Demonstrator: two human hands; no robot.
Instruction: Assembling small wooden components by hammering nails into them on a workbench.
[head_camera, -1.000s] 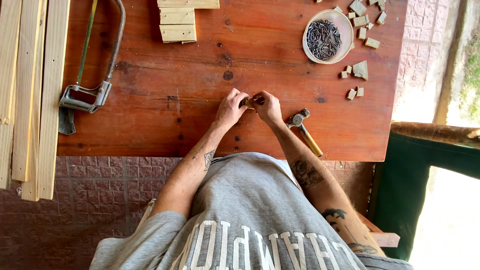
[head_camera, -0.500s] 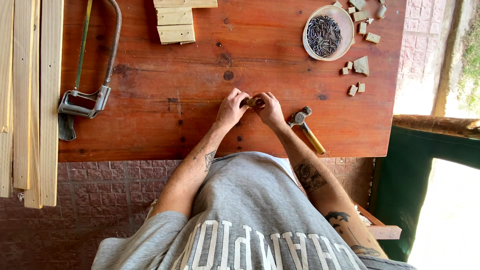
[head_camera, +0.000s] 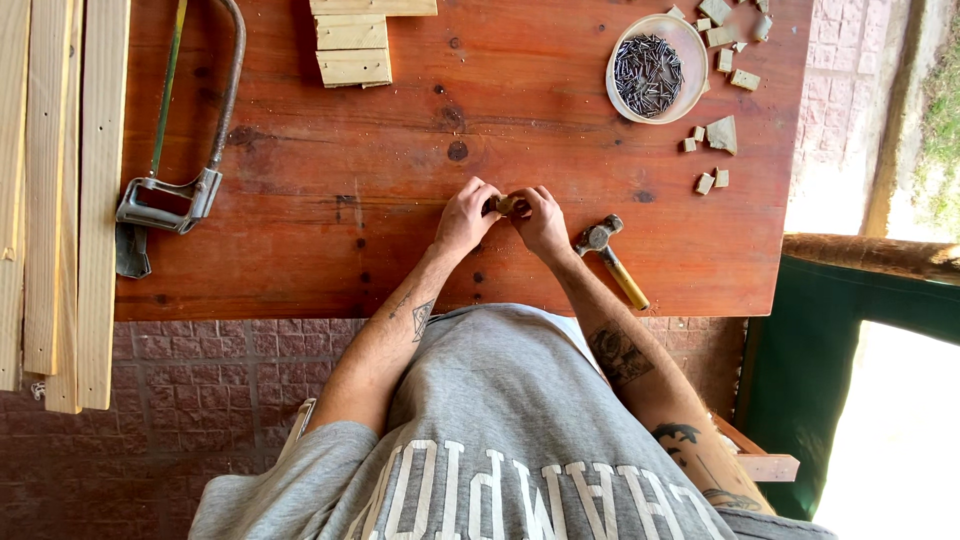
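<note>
A small wooden piece (head_camera: 507, 204), mostly hidden, is pinched between the left hand (head_camera: 466, 217) and right hand (head_camera: 541, 220).

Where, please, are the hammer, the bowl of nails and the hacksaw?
hammer (head_camera: 598, 238): head view, on its metal head.
bowl of nails (head_camera: 690, 45): head view, on its pale rim.
hacksaw (head_camera: 160, 205): head view, on its grey handle.

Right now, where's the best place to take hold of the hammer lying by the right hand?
Probably the yellow wooden handle of the hammer, near its free end. It slants toward the near table edge, clear of the right hand, so come from above, fingers across the shaft.
</note>
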